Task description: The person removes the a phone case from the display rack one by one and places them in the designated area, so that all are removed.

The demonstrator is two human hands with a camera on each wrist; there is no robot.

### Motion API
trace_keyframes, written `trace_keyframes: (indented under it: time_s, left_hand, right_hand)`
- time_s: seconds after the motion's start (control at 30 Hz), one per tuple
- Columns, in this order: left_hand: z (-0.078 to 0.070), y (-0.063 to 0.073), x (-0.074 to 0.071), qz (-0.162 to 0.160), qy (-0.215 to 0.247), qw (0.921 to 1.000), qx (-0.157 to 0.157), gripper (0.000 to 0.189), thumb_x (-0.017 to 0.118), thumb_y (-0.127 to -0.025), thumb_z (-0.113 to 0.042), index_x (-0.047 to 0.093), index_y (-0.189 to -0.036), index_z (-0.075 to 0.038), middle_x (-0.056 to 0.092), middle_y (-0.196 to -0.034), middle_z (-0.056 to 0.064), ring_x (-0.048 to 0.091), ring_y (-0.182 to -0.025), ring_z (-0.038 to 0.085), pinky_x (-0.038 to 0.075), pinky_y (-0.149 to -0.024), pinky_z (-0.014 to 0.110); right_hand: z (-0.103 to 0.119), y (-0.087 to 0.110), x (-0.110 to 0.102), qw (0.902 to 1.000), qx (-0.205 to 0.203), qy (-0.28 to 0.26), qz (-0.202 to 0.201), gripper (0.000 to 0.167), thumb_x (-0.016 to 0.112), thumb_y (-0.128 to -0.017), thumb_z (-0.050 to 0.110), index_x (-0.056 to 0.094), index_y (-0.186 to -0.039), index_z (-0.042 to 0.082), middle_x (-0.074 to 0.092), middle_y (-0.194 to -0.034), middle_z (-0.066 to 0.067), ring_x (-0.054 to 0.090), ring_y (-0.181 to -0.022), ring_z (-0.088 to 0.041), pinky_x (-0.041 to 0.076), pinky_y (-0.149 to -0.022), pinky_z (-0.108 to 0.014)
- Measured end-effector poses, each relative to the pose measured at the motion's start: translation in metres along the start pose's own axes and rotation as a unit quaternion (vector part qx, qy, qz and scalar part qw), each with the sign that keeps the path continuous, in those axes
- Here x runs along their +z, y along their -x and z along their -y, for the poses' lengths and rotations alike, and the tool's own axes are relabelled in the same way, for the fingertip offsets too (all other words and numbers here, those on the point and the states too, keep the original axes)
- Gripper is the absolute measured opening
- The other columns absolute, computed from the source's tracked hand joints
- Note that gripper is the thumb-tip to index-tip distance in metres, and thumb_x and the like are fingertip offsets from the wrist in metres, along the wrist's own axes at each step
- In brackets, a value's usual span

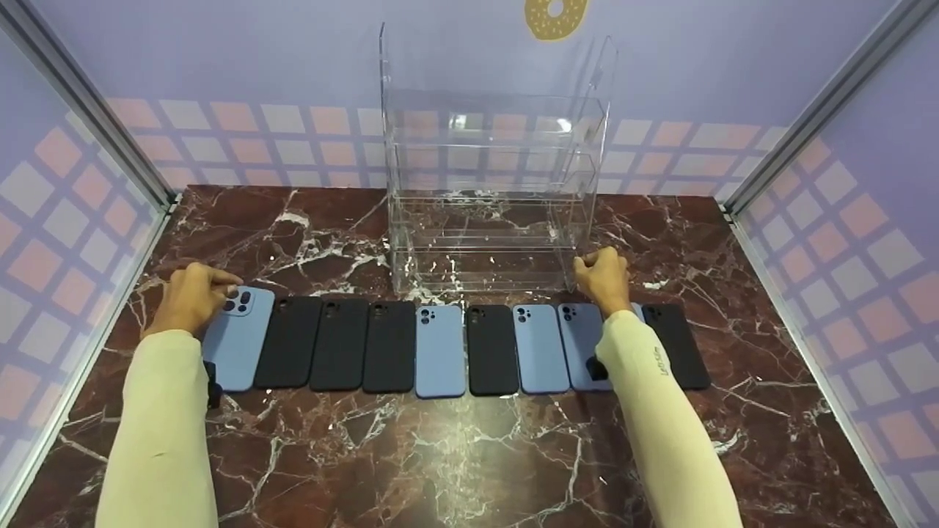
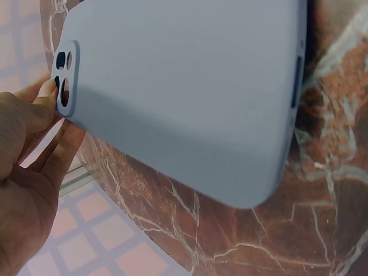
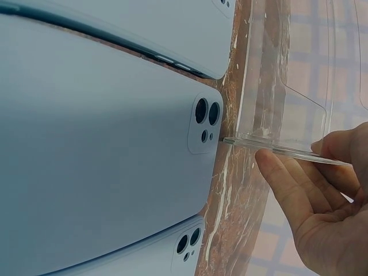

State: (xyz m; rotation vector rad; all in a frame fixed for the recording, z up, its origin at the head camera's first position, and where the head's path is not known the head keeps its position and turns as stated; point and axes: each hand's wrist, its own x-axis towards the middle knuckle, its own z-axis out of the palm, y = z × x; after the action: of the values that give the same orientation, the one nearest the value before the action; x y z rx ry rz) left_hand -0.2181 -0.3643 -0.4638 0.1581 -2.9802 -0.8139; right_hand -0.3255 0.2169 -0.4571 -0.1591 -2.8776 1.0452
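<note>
At the left end of a row of phone cases, my left hand [image 1: 189, 299] pinches the top edge of a light blue phone case [image 1: 238, 345] beside its camera cutout. In the left wrist view, the thumb lies by the camera holes of this blue case [image 2: 190, 80], and its far end is raised at a slant over the marble. My right hand [image 1: 605, 279] pinches the front of the right side panel [image 3: 282, 150] of a clear acrylic tiered rack [image 1: 484, 246]. Below that hand lie blue cases, one a darker blue case [image 1: 579, 341], partly covered by the sleeve.
Several black cases, such as this black case [image 1: 288, 345], and blue cases, like this blue case [image 1: 440, 352], lie side by side before the rack. The dark red marble tabletop [image 1: 411, 462] is bounded by patterned walls and a metal frame [image 1: 88, 110] at the left.
</note>
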Motion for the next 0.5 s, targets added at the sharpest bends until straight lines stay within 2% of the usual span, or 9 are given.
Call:
trace_keyframes:
  time_s: [0.17,0.3,0.43,0.5]
  left_hand:
    - [0.0,0.0018,0.0015,-0.003,0.004,1.0,-0.001,0.023,0.057,-0.095,0.002,0.074,-0.11,0.007,0.068,-0.109,0.033,0.063,-0.092,0.044,0.046,-0.074,0.055]
    - [0.0007,0.004,0.0021,0.008,0.007,0.9999,0.0,0.024,0.058,-0.097,0.0,0.072,-0.113,0.009,0.066,-0.113,0.035,0.063,-0.097,0.049,0.046,-0.077,0.059]
    - [0.0,0.0069,0.0004,0.039,0.009,0.9991,-0.012,0.03,0.058,-0.098,-0.005,0.066,-0.122,0.01,0.06,-0.123,0.039,0.054,-0.114,0.058,0.043,-0.087,0.068]
    - [-0.0025,0.0086,-0.0009,0.043,0.009,0.999,-0.012,0.034,0.058,-0.099,-0.009,0.062,-0.128,0.01,0.056,-0.126,0.041,0.049,-0.118,0.061,0.04,-0.092,0.07]
  right_hand:
    - [0.0002,0.0001,-0.0001,1.0,0.0,0.003,-0.005,0.03,0.061,-0.096,0.019,0.076,-0.107,-0.005,0.074,-0.104,-0.024,0.07,-0.098,-0.041,0.05,-0.094,-0.055]
    - [0.0,-0.0004,-0.0003,0.9999,-0.001,0.002,-0.011,0.03,0.062,-0.096,0.02,0.077,-0.106,-0.004,0.074,-0.103,-0.023,0.069,-0.1,-0.042,0.049,-0.095,-0.055]
    - [-0.0013,-0.0009,0.0006,0.9999,-0.001,-0.001,-0.012,0.03,0.062,-0.096,0.02,0.076,-0.106,-0.004,0.074,-0.101,-0.023,0.069,-0.099,-0.042,0.049,-0.095,-0.055]
    - [-0.0017,-0.0005,0.0013,0.9999,0.003,-0.002,-0.011,0.03,0.062,-0.096,0.021,0.076,-0.106,-0.004,0.074,-0.1,-0.023,0.07,-0.097,-0.041,0.049,-0.095,-0.055]
